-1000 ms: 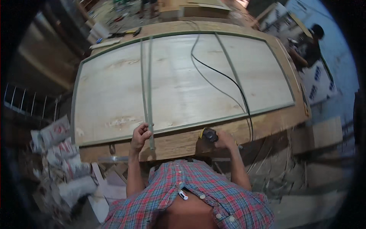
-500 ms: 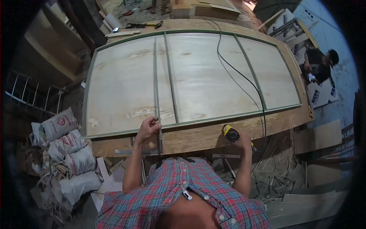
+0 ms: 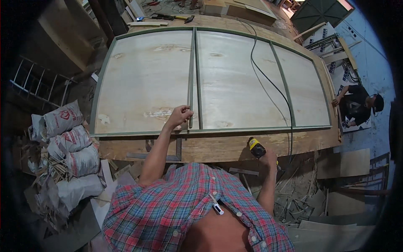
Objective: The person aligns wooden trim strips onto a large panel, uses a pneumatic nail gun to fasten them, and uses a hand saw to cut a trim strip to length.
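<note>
A large pale plywood panel (image 3: 147,71) framed in thin green-grey strips lies on the wooden workbench (image 3: 218,145). Closed fingers of my left hand (image 3: 179,117) pinch a long thin wood strip (image 3: 191,84) near its lower end. That strip lies across the panel, just left of a fixed crosspiece (image 3: 199,84), the gap narrowing toward the far edge. At the bench's near edge, my right hand (image 3: 269,158) grips a yellow-and-black power tool (image 3: 257,148); its exact kind is unclear. A metal square (image 3: 179,149) rests on the bench by my left forearm.
A black hose (image 3: 268,75) runs over the panel and down past my right hand. A hammer (image 3: 184,18) lies at the bench's far edge. Stuffed sacks (image 3: 63,119) and scrap wood are piled at left. Another person (image 3: 359,105) is at the right end of the bench.
My left hand has moved the strip right and away from me, close to the crosspiece; its lower end no longer overhangs the frame. The other person has moved nearer the bench.
</note>
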A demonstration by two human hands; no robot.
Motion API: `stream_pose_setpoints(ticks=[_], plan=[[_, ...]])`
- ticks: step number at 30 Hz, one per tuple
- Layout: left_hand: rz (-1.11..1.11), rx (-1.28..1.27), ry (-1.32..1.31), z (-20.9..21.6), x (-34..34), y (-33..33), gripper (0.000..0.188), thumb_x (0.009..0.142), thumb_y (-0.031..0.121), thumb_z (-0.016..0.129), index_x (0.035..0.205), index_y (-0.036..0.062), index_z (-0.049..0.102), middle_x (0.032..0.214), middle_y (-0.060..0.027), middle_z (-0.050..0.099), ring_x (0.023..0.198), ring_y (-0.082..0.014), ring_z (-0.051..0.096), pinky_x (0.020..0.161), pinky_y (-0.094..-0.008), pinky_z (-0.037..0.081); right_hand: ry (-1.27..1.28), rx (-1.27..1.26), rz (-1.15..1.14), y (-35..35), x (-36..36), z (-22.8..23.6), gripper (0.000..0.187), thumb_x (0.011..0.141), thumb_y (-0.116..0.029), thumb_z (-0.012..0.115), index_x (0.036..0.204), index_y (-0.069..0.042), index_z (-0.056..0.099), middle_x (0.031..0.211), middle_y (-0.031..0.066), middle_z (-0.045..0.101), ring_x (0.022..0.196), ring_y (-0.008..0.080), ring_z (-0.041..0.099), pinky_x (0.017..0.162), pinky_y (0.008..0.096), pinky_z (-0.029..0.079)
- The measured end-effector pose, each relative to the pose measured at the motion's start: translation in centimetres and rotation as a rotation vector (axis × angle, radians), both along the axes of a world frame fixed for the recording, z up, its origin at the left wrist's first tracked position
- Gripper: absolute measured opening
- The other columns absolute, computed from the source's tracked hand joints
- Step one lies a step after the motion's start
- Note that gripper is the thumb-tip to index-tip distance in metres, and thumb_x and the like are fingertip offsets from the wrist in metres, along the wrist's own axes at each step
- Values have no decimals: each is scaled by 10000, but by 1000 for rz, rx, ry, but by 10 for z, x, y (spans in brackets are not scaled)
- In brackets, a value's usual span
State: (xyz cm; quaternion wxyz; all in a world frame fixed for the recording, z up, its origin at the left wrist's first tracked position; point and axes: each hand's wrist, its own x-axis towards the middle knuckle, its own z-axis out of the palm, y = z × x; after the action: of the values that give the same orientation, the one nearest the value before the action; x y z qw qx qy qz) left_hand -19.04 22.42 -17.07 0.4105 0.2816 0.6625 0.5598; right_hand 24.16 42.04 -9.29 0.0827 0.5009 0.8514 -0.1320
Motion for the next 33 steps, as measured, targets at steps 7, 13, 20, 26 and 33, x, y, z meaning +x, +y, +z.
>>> stream_pose_setpoints(ticks=[7, 13, 20, 26, 33], plan=[[-38, -77, 72, -13, 7, 12, 406, 853, 210, 702, 1133, -72, 619, 827, -70, 679, 709, -132, 613, 620, -281, 508, -139, -25, -12, 0, 3, 2, 444, 676, -212, 715, 1118, -199, 682, 955, 165, 692, 914, 389, 652, 787, 497, 515], [14, -66, 178, -23, 12, 14, 392, 844, 182, 696, 1109, -96, 617, 778, -58, 653, 706, -123, 593, 661, -280, 500, -49, -13, -7, 2, 1, -1, 357, 630, -138, 689, 985, -111, 713, 890, 227, 680, 899, 426, 647, 796, 510, 517], [-5, -153, 231, -21, 18, 17, 322, 850, 216, 675, 1038, -46, 665, 736, -79, 666, 680, -148, 618, 629, -305, 491, -74, -24, -60, 7, 0, 3, 336, 662, -137, 681, 994, -98, 709, 918, 231, 682, 905, 421, 652, 795, 503, 525], [135, -207, 373, -9, 38, 20, 302, 828, 239, 664, 1019, 5, 683, 804, -175, 694, 710, -308, 670, 679, -381, 524, -85, -44, -52, 12, 0, 3, 347, 671, -179, 704, 1013, -122, 707, 906, 219, 685, 888, 416, 657, 777, 498, 523], [245, -161, 674, -13, 57, 32, 297, 820, 236, 680, 1012, 9, 689, 967, -212, 676, 917, -347, 662, 793, -410, 527, -114, -78, -94, 20, 5, -1, 317, 677, -204, 718, 960, -62, 719, 907, 247, 680, 888, 419, 657, 768, 491, 525]])
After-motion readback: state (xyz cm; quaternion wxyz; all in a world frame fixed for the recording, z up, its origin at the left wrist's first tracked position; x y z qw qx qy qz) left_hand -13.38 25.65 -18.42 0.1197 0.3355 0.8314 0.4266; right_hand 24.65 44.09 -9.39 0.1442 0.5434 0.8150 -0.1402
